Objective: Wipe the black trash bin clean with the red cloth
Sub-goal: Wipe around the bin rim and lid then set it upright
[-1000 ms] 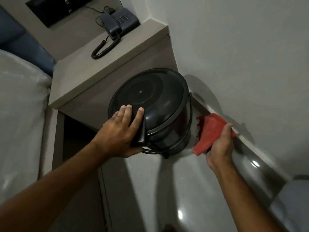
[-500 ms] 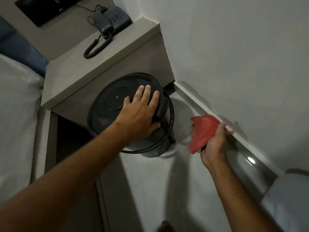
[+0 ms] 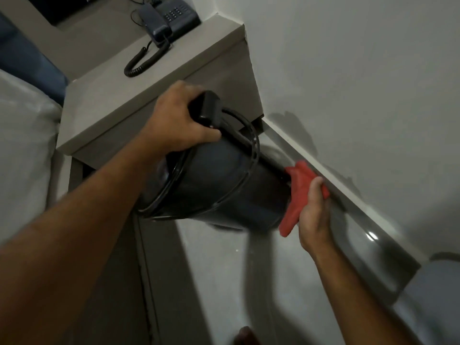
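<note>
Black plastic filled the middle of the view: the trash bin (image 3: pixel 219 188) was tipped well over on its side, its lidded top toward the left and its base toward the wall on the right. It hung in front of the grey nightstand (image 3: pixel 139 95), above the pale floor (image 3: pixel 224 282). A thin wire handle (image 3: pixel 251 155) looped around its body.

The left hand (image 3: pixel 174 120) was at the bin's upper end, its grip pressed together around the rim area beside a black block-shaped piece (image 3: pixel 209 108) that stuck up from the lid. The thumb lay along the side of the bin.

The right hand (image 3: pixel 313 215) was at the other end, its grip pinching the red cloth (image 3: pixel 298 190). The cloth was bunched and folded, one end trailing below the hand, and its upper part lay against the base of the bin. Whether it pressed flat on the underside could not be told from this angle.

Behind the hand ran a white skirting board (image 3: pixel 348 188) at the foot of the light wall (image 3: pixel 348 70). On top of the nightstand sat a dark telephone (image 3: pixel 171 18) with its coiled cord (image 3: pixel 142 61) curling forward. White bedding (image 3: pixel 22 150) showed at the left edge, and the picture was somewhat blurred.
</note>
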Motion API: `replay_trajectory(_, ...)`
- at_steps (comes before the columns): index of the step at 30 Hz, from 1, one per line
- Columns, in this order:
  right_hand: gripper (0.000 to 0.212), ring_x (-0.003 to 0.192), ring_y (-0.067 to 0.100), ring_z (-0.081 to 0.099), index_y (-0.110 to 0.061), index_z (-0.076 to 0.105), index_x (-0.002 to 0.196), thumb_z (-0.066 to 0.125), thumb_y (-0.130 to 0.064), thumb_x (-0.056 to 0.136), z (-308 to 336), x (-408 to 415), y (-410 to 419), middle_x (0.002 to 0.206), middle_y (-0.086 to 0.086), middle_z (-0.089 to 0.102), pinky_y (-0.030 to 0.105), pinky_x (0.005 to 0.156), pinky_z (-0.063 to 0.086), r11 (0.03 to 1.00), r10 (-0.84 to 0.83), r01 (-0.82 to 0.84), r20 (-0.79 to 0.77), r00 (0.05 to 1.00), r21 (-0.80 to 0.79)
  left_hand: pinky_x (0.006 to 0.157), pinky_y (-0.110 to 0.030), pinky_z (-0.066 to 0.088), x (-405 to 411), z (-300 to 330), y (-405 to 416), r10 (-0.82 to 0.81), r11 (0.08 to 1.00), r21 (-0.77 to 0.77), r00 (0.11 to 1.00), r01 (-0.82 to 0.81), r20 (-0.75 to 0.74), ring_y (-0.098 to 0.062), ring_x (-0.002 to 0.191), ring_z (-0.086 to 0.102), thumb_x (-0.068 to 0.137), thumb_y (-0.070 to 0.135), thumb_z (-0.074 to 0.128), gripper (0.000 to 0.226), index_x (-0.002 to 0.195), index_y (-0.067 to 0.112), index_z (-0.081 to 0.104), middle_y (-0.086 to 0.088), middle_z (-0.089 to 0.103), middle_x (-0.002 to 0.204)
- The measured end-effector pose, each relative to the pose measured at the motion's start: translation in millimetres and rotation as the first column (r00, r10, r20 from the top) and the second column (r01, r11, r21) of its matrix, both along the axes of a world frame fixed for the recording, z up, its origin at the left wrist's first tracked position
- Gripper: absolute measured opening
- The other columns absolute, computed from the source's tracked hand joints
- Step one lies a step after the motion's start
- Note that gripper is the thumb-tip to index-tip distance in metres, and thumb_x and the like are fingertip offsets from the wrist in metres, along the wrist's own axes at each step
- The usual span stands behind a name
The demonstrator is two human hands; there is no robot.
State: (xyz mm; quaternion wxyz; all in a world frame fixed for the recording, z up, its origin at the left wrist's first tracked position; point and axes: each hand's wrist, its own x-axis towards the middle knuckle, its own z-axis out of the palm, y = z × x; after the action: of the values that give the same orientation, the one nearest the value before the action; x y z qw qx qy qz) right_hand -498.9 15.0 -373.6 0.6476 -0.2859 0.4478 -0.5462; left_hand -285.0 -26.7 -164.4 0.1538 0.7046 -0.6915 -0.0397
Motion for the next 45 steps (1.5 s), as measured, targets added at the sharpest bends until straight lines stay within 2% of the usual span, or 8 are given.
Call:
replay_trajectory(4,0.044,0.154,0.018,0.028,-0.004,0.040,0.153,0.040,-0.016,0.111,13,36,5,0.166,0.008,0.032,0.044,0.128,0.021,0.978,0.050,-0.096,-0.240,0.970,-0.186,0.083,-0.038,0.056,20,-3,11,0.116,0.990,-0.044,0.964,-0.130,-0.241,-0.016,0.093,0.064,0.053,0.041,0.082,0.068,0.116,0.024,0.065,0.000,0.067,0.104)
replay_trajectory(9,0.061,0.158,0.006,0.002,-0.040,0.019,0.156,0.022,-0.067,0.101,38,103,22,0.166,-0.022,0.014,0.036,0.129,-0.003,0.840,0.052,-0.262,-0.411,0.910,-0.475,0.076,-0.042,0.061,37,-5,7,0.202,0.972,-0.041,0.914,-0.230,-0.351,-0.012,0.086,0.069,0.048,0.040,0.085,0.059,0.104,0.030,0.071,0.004,0.073,0.094)
replay_trajectory(14,0.076,0.158,0.035,0.013,-0.013,0.026,0.161,0.015,-0.062,0.103,-32,78,11,0.169,0.016,0.023,0.060,0.126,0.010,0.840,-0.205,-0.217,-0.661,0.721,-0.497,0.069,-0.031,0.061,31,-6,-4,0.195,0.973,-0.041,0.903,-0.227,-0.382,-0.005,0.077,0.070,0.044,0.040,0.086,0.049,0.091,0.032,0.073,0.010,0.074,0.085)
replay_trajectory(20,0.075,0.158,0.039,0.009,0.002,0.022,0.159,0.031,-0.046,0.102,-61,64,2,0.169,0.017,0.014,0.063,0.124,0.010,0.965,-0.167,-0.018,-0.664,0.728,-0.262,0.058,-0.030,0.061,26,-4,-11,0.238,0.960,-0.028,0.868,-0.277,-0.437,-0.006,0.067,0.071,0.039,0.036,0.089,0.043,0.079,0.033,0.074,0.009,0.075,0.076)
replay_trajectory(27,0.076,0.158,0.040,-0.005,-0.012,-0.006,0.163,0.024,-0.055,0.106,-53,111,50,0.172,0.005,-0.015,0.056,0.128,0.002,0.707,-0.319,-0.363,-0.732,0.602,-0.607,0.050,-0.024,0.058,27,-5,-11,0.316,0.932,-0.014,0.829,-0.363,-0.461,-0.002,0.060,0.069,0.033,0.041,0.089,0.041,0.070,0.035,0.072,0.011,0.073,0.070)
replay_trajectory(33,0.097,0.158,0.043,-0.003,-0.001,-0.013,0.156,0.058,-0.038,0.102,-104,67,30,0.169,0.025,-0.010,0.048,0.128,0.003,0.986,0.112,-0.168,-0.739,0.664,-0.002,0.049,-0.024,0.057,31,0,-7,0.371,0.911,0.014,0.807,-0.411,-0.460,-0.004,0.058,0.069,0.032,0.040,0.089,0.044,0.072,0.029,0.074,0.006,0.073,0.072)
replay_trajectory(41,0.098,0.157,0.037,-0.019,0.000,-0.007,0.160,0.054,-0.041,0.095,-23,129,78,0.170,0.015,-0.018,0.045,0.127,-0.012,0.783,-0.122,-0.342,-0.667,0.735,-0.520,0.042,-0.019,0.053,23,2,-11,0.401,0.900,0.015,0.815,-0.435,-0.419,0.000,0.052,0.066,0.037,0.038,0.089,0.046,0.079,0.025,0.074,0.006,0.070,0.072)
replay_trajectory(45,0.099,0.158,0.034,-0.013,0.000,0.001,0.159,0.060,-0.028,0.085,-29,115,70,0.169,0.019,-0.004,0.049,0.128,-0.006,0.707,-0.153,-0.436,-0.722,0.675,-0.557,0.046,-0.023,0.056,26,2,-10,0.400,0.904,0.024,0.827,-0.426,-0.396,-0.003,0.055,0.067,0.035,0.039,0.089,0.047,0.078,0.025,0.074,0.005,0.072,0.074)
